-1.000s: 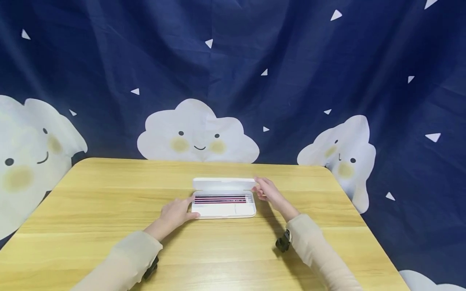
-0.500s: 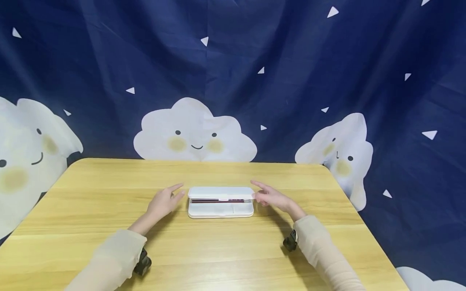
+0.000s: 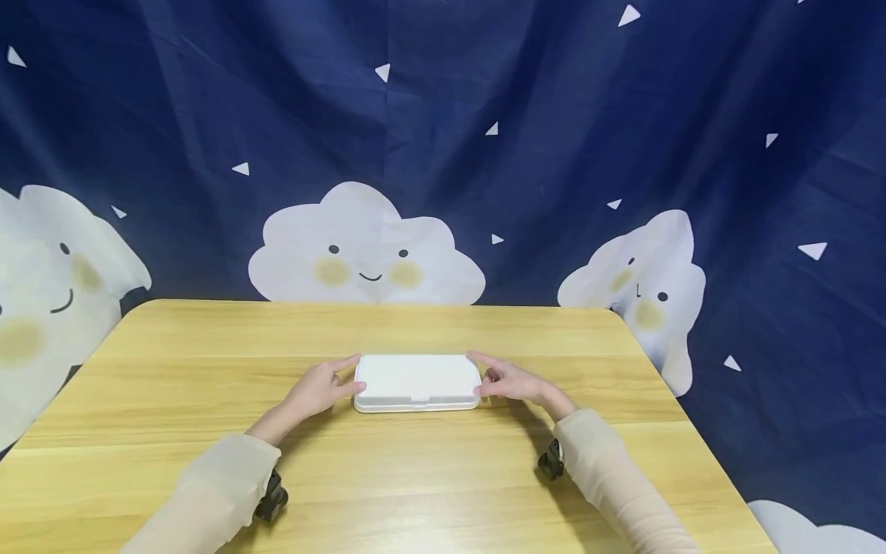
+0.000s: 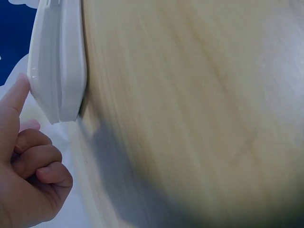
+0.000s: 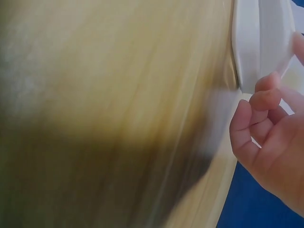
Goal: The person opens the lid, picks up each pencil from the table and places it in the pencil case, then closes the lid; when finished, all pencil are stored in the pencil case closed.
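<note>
A white pencil case [image 3: 418, 377] lies on the wooden table with its lid down, hiding the pencils inside. At its left end, my left hand [image 3: 317, 389] has thumb and index finger stretched apart, the thumb at the lid's front corner and the index at the back corner. My right hand [image 3: 515, 381] mirrors this at the right end. In the left wrist view the straight thumb [image 4: 18, 95] touches the lid's edge while other fingers are folded below. The right wrist view has the right fingers [image 5: 263, 99] bent close beside the case's end [image 5: 261, 42].
The wooden table [image 3: 415, 477] stretches around the case, its far edge against a dark blue curtain [image 3: 443, 92] printed with white clouds and triangles. A small black device [image 3: 271, 496] sits at the left cuff, and another black device [image 3: 551, 460] at the right.
The pencil case's lid has swung down toward me, from upright to closed, covering the pencils. The left hand left the case's end and came back onto the lid; the right thumb moved to the lid's front corner.
</note>
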The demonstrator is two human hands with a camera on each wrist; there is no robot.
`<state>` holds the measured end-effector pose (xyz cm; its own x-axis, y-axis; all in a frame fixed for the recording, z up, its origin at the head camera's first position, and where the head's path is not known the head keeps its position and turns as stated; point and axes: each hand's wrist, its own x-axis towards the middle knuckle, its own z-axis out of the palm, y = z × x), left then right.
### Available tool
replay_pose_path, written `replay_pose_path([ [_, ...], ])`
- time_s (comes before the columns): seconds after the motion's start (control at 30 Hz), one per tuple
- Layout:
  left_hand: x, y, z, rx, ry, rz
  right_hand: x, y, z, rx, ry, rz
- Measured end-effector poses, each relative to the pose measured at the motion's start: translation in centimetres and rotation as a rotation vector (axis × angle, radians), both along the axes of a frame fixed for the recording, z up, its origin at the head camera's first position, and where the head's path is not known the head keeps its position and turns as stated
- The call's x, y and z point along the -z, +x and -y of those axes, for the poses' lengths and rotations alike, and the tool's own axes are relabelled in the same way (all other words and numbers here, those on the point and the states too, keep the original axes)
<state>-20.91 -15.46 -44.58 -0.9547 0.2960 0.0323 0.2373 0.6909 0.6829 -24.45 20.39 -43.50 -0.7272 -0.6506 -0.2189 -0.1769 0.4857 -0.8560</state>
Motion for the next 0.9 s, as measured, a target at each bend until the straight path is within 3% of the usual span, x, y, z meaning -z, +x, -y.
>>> replay_pose_path([
  [0.3,0.1,0.39,0.02,0.036,-0.134,-0.004,0.09,0.19,0.58,-0.029,0.058,-0.057],
  [0.9,0.08,0.2,-0.32,0.021,-0.145,0.026,0.36,0.09,0.48,-0.031,0.064,-0.03],
])
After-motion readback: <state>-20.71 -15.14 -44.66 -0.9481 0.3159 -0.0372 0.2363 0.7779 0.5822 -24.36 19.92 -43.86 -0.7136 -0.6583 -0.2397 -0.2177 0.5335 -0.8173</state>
